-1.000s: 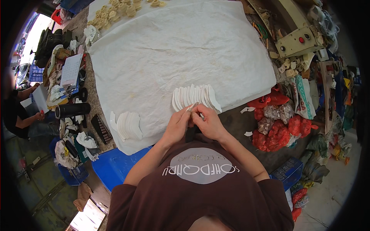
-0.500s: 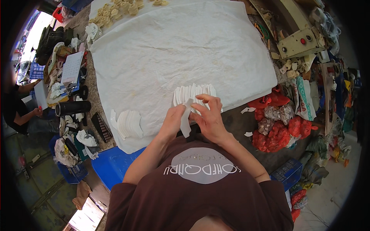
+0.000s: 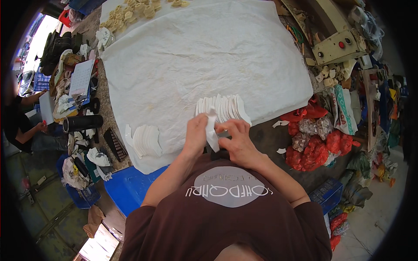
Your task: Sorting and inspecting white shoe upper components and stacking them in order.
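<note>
A thin, flat white strip (image 3: 211, 135) stands up in front of my chest, gripped by my left hand (image 3: 196, 132) with its fingers closed along one edge. Beside it my right hand (image 3: 237, 141) curls its fingers at the strip's other edge; whether it pinches anything is too small to tell. Just beyond both hands, a row of similar white pieces (image 3: 228, 106) leans together on the white cloth (image 3: 183, 78). A second stack of curved white pieces (image 3: 146, 140) lies on the cloth to the left of my left forearm.
Cream-coloured pieces (image 3: 130, 13) are heaped at the far left. A control box (image 3: 341, 46) stands at the far right, above red plastic bags (image 3: 307, 152). Left are a black cylinder (image 3: 82, 122), a clipboard (image 3: 81, 78) and another person (image 3: 28, 122). A blue stool (image 3: 130, 187) sits by my left arm.
The white strip has tilted and come slightly nearer the row. My right hand has dropped, with its raised fingers now curled in beside the strip, uncovering more of the row.
</note>
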A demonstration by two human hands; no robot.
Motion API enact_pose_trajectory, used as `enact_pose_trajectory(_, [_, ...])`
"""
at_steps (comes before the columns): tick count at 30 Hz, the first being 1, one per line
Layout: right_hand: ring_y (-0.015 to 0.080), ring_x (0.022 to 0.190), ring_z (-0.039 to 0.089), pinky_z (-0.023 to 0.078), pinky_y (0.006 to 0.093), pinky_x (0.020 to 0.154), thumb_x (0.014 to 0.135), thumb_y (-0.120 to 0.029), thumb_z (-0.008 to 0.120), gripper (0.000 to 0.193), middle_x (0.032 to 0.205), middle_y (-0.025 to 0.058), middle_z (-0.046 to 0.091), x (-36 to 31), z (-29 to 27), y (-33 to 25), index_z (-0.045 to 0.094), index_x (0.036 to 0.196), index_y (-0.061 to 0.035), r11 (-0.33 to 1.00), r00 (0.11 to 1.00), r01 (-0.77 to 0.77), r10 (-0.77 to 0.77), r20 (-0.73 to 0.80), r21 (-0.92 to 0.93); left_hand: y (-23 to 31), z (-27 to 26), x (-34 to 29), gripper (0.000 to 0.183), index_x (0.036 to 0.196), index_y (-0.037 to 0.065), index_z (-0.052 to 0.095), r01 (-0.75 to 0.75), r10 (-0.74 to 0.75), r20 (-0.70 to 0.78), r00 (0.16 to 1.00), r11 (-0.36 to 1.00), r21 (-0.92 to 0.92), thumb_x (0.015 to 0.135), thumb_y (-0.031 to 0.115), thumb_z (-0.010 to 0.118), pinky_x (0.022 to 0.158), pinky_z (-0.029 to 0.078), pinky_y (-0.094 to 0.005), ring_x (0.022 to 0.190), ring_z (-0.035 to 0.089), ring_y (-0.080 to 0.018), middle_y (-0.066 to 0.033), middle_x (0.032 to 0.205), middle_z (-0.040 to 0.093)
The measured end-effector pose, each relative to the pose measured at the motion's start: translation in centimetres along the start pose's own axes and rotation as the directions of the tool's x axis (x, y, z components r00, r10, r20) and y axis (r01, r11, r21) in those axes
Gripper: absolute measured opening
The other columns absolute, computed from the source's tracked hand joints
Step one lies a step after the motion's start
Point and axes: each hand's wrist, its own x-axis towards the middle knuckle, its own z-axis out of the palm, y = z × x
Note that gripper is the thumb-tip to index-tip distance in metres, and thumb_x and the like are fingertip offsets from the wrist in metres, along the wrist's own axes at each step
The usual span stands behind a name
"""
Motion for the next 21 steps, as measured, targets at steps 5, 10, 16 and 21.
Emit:
enact_pose_trajectory(5, [0.0199, 0.098, 0.048, 0.027, 0.0424, 0.087, 0.061, -0.004, 0.057, 0.019, 0.089, 0.0002, 0.055, -4.7, 0.4, 2.9, 0.056, 0.078, -0.0105, 0.986, 0.994, -0.046, 0.061, 0.096, -0.158, 1.5, -1.3, 0.9, 0.027, 0.097, -0.004, 0.055, 0.047, -0.053, -0.016, 0.998, 0.962, -0.270, 0.092, 0.010, 0.033, 0.062, 0.046, -0.0277, 0.068, 0.056, -0.0138, -0.0065, 0.074, 0.058])
enact_pose_trajectory(10, [0.0232, 0.105, 0.047, 0.032, 0.0466, 0.085, 0.065, -0.005, 0.061, 0.032, 0.100, 0.0038, 0.054, -22.9, 3.1, 10.5, 0.060, 0.096, -0.0159, 0.699, 0.609, -0.448, 0.695, 0.382, -0.558, 4.7, -0.6, 1.2, 0.028, 0.111, -0.005, 0.047, 0.011, 0.009, 0.168, 0.986, 0.993, -0.119, 0.086, 0.004, 0.039, 0.068, 0.047, -0.0273, 0.076, 0.057, -0.0141, -0.0070, 0.083, 0.058])
enact_pose_trajectory(16, [0.0293, 0.098, 0.050, 0.040, 0.0426, 0.081, 0.073, -0.007, 0.062, 0.034, 0.100, 0.0092, 0.054, -24.0, 2.6, 10.9, 0.054, 0.107, -0.0106, 0.498, 0.528, -0.814, 0.849, -0.025, -0.299, 4.5, 0.3, -0.1, 0.027, 0.109, -0.005, 0.046, 0.026, -0.061, 0.311, 0.948, 0.993, 0.115, 0.081, -0.002, 0.044, 0.069, 0.048, -0.0263, 0.081, 0.057, -0.0124, -0.0114, 0.094, 0.062])
enact_pose_trajectory(21, [0.0228, 0.072, 0.057, 0.046, 0.0299, 0.067, 0.084, -0.015, 0.058, 0.018, 0.082, 0.0113, 0.057, -9.9, 0.0, 8.1, 0.057, 0.097, -0.0026, 0.687, 0.661, -0.612, 0.716, -0.224, 0.392, 4.4, 1.3, 0.1, 0.020, 0.102, -0.005, 0.048, 0.045, -0.124, 0.384, 0.915, 0.977, 0.209, 0.083, -0.001, 0.047, 0.066, 0.047, -0.0245, 0.075, 0.058, -0.0107, -0.0112, 0.090, 0.065])
